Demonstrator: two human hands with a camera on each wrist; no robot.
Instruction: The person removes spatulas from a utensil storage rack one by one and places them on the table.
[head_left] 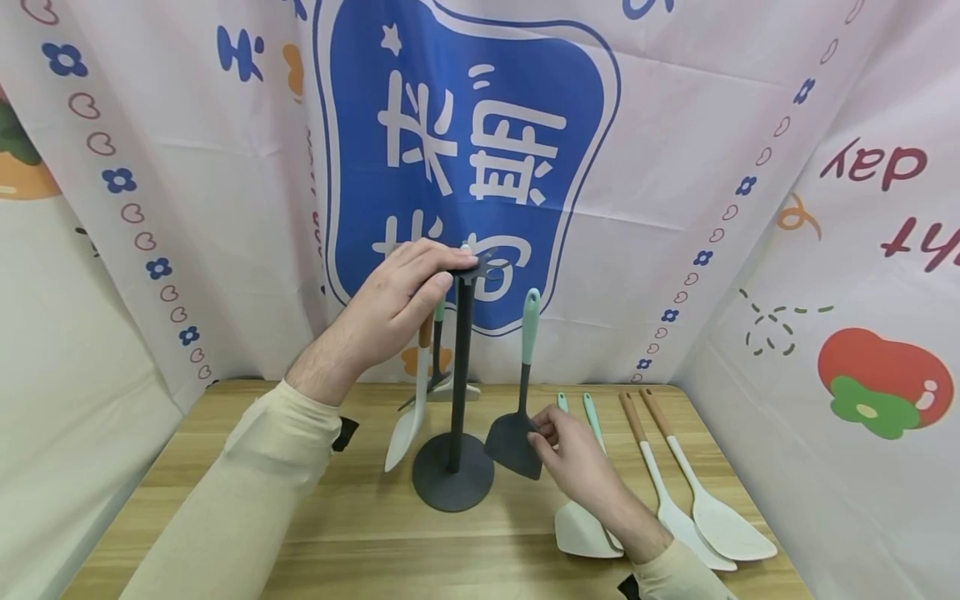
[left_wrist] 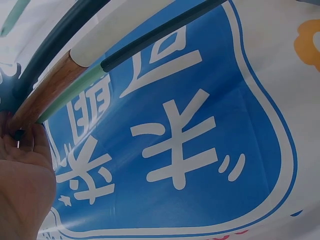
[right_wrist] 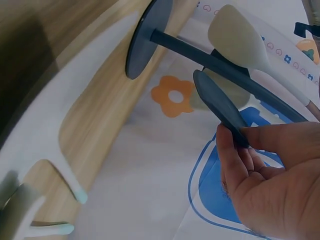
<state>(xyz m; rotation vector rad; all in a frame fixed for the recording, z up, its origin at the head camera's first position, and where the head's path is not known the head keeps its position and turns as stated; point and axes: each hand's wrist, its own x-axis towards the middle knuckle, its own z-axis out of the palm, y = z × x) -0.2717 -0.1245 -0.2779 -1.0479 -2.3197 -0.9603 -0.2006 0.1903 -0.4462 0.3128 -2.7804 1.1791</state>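
Note:
A dark utensil stand (head_left: pixel 459 375) rises from a round base. My left hand (head_left: pixel 401 287) grips its top, fingers over the upper side and thumb at the near edge. Below that hand hang a white utensil with a wooden handle (left_wrist: pixel 42 90) and a dark one with a mint handle (left_wrist: pixel 75 90). My right hand (head_left: pixel 573 450) pinches the side edge of a black turner (head_left: pixel 513 442) between thumb and fingers. The turner is upright right of the post, blade down and mint handle up. In the right wrist view its blade (right_wrist: pixel 220 102) appears nearly edge-on.
On the table's right side lie two white utensils with wooden handles (head_left: pixel 678 487) and two with mint handles, one a white turner (head_left: pixel 585 532). The wooden table (head_left: pixel 352 542) ends at a printed cloth backdrop (head_left: pixel 675 125) behind the stand.

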